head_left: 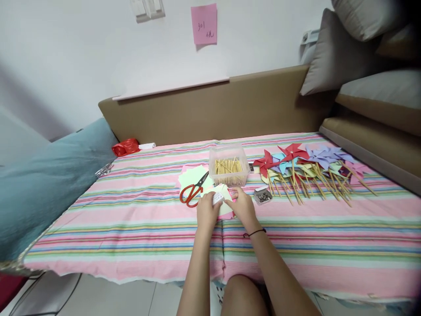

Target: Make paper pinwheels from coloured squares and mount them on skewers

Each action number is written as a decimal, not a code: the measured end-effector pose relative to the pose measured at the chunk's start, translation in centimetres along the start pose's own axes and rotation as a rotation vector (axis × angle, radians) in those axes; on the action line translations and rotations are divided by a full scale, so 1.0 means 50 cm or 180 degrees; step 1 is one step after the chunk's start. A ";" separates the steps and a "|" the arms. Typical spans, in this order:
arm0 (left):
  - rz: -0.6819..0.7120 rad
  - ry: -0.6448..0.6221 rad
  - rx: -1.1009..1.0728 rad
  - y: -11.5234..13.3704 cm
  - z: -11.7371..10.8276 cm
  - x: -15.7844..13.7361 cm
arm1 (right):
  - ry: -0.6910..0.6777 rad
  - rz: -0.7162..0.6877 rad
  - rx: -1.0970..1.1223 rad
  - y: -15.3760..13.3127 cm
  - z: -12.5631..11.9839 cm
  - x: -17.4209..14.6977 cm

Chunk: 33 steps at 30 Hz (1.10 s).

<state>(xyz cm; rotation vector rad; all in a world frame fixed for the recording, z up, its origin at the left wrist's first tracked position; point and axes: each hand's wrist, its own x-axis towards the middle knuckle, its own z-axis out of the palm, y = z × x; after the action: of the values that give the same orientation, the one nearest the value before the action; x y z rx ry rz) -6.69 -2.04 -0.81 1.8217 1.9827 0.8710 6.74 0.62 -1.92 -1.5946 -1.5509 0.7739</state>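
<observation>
My left hand (207, 211) is closed around a small white block with printed marks (218, 198), its exact kind unclear, over the paper. Pale yellow-green paper (224, 191) lies under both hands, with pink sheets (226, 216) showing below it. At the paper's right edge, my right hand (244, 205) pinches with thumb and fingers. Red-handled scissors (191, 194) rest left of my hands on pale green sheets (190, 177). Just beyond my hands stands a clear plastic box (245, 173) of short wooden sticks (228, 166). A small case of metal pins (263, 196) sits to the right.
Several paper pinwheels (294, 151) on sticks are piled at the right. A striped cloth (131, 224) covers the seat. Behind it rises a brown backrest (204, 114); cushions (342, 52) stack at the right. A red plastic bag (126, 147) lies at the far left.
</observation>
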 end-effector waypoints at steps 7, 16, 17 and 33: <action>-0.0185 0.0483 -0.0701 -0.013 -0.013 -0.002 | -0.0040 -0.0101 0.0591 -0.006 -0.003 -0.006; -0.0299 0.0671 -0.0994 -0.013 -0.060 -0.002 | 0.0081 0.0155 0.2207 0.004 -0.098 -0.020; -0.0242 0.0588 -0.0970 -0.007 -0.057 -0.001 | 0.0183 0.0213 0.2361 0.008 -0.120 -0.025; -0.0547 0.0022 -0.2262 0.180 -0.107 -0.217 | 0.0975 0.0640 0.3102 0.025 -0.323 -0.326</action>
<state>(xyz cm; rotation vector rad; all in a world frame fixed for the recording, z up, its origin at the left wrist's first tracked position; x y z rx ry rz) -1.29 -13.75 6.98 1.2227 1.5120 1.3057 19.83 -17.31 4.05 -1.0472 -0.6059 1.1024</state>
